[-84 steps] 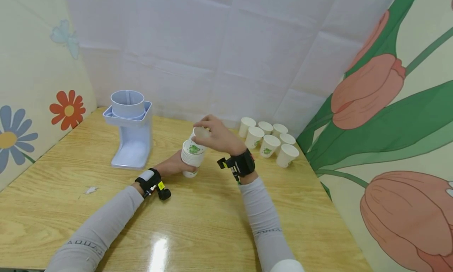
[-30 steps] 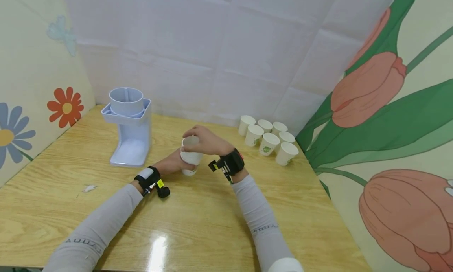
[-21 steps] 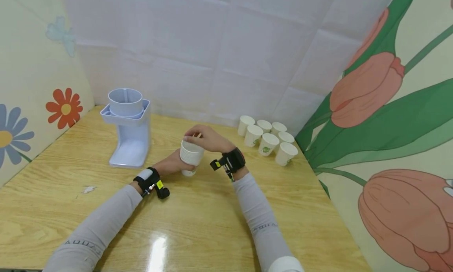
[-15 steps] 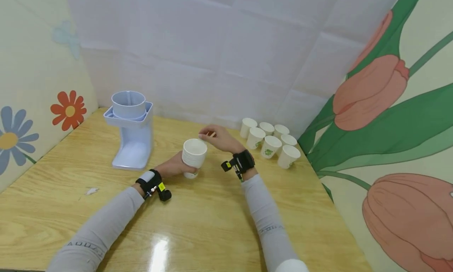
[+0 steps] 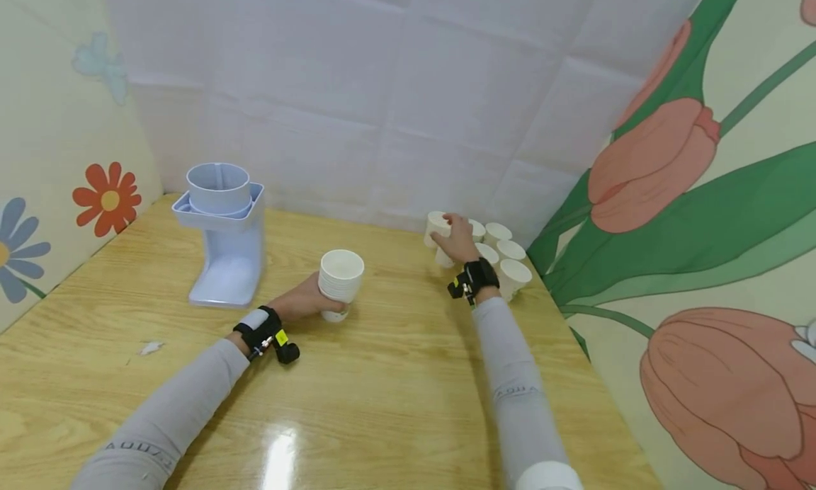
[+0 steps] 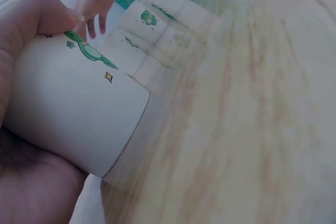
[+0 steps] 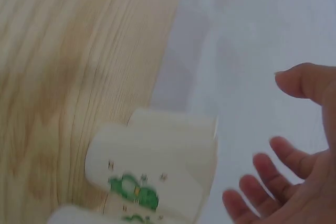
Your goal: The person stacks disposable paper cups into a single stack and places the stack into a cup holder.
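Note:
My left hand (image 5: 309, 300) grips a stack of white paper cups (image 5: 341, 279) upright on the table. In the left wrist view, thumb and palm wrap round the stack's lowest cup (image 6: 79, 108), which has a green print. At the right, my right hand (image 5: 457, 241) hangs over a group of several paper cups (image 5: 515, 276) and hides some of them. In the right wrist view its fingers (image 7: 273, 179) are spread and loosely bent, holding nothing. The nearest paper cup (image 7: 152, 166) stands just apart from them.
A pale blue stand (image 5: 229, 263) with a round holder (image 5: 219, 189) on top is at the back left. A white sheet (image 5: 306, 100) hangs behind the wooden table (image 5: 357, 405). A floral panel (image 5: 701, 263) borders the right side.
My right hand lowered a paper cup into the stack, let go of it, then moved right to the standing cups. The left hand keeps its hold on the stack.

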A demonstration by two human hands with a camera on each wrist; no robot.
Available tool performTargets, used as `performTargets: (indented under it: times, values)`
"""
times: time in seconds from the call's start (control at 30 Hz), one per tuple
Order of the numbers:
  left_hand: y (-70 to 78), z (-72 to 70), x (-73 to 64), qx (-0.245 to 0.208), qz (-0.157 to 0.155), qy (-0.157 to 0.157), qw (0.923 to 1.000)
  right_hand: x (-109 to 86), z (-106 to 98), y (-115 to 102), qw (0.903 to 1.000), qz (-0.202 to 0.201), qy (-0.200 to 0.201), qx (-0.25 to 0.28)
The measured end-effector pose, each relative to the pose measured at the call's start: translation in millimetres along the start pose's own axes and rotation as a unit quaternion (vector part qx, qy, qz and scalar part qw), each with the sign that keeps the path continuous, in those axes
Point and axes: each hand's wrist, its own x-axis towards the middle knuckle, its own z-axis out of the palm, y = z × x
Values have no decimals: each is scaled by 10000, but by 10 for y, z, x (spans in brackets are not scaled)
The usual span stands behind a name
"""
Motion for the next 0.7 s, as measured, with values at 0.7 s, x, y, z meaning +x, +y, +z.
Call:
performTargets:
  times: [0.7]
  values:
    - [-13,-25,8,20,-34,7,10000,318,-30,249,9812,1146,-918,-1255]
